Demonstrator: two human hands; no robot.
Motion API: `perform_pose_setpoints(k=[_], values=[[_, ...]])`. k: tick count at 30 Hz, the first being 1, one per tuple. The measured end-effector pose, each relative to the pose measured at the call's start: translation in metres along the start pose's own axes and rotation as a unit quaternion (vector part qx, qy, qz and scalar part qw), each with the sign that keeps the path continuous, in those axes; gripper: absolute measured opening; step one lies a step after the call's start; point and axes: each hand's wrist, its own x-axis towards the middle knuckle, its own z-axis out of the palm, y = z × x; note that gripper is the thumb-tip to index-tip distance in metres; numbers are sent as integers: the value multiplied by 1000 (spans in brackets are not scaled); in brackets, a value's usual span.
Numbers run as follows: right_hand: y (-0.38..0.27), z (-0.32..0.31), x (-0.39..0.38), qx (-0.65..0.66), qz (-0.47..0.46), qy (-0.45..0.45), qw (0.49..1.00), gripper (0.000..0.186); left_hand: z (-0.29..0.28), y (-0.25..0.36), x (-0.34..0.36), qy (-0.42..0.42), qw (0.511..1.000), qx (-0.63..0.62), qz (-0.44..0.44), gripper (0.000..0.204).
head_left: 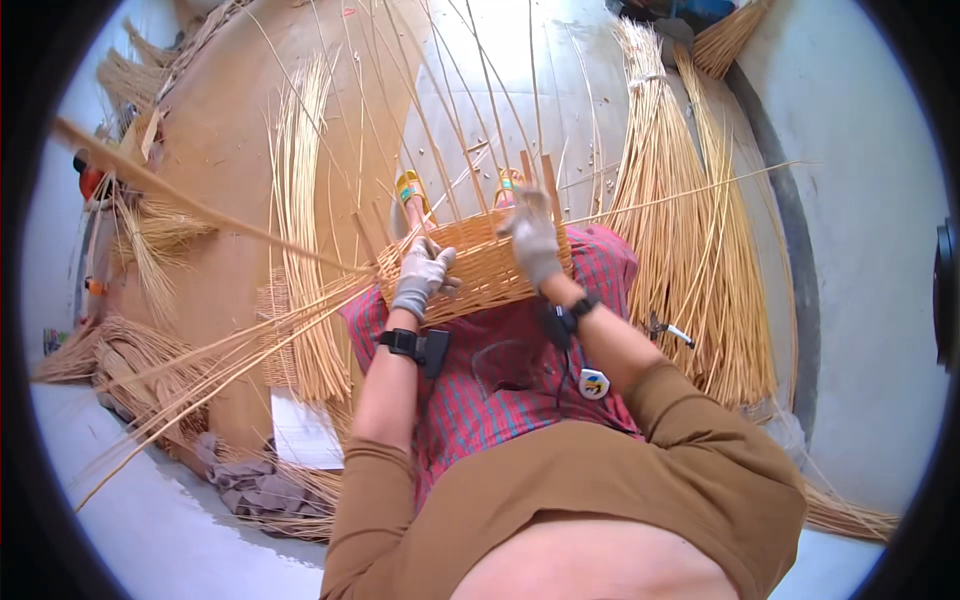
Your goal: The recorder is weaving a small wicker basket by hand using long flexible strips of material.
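Note:
A partly woven wicker basket (480,262) rests on my lap, over red checked cloth. Tall thin rods rise from its far side, and flat stakes stand at its corners. My left hand (424,272), in a pale grey work glove, is closed on the basket's left end, where several long canes (290,322) fan out to the left. My right hand (531,238), gloved the same way, is at the basket's right end beside the upright stakes (550,182). Motion smears its fingers, so what they grip cannot be made out.
Large bundles of cane (665,215) lie on the floor at the right. A paler bundle (300,190) lies at the left, with more heaps (150,365) beyond. Pliers or cutters (668,328) lie by my right forearm. One thick cane (200,205) crosses the left side.

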Motion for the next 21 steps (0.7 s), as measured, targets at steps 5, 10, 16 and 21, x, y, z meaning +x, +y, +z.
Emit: perform_pose_setpoints(k=[5,10,16,21], values=[[-23,0,-21,41,-24,-27,999,19,11,48,16,172,914,337,148,51],[-69,9,-16,45,45,-99,993,12,15,32,8,230,917,290,147,49],[-53,-50,-16,109,231,129,958,15,83,49,-4,-107,984,145,-20,23],[-64,2,66,-280,-296,-40,913,40,97,4,28,-8,947,299,116,37]])
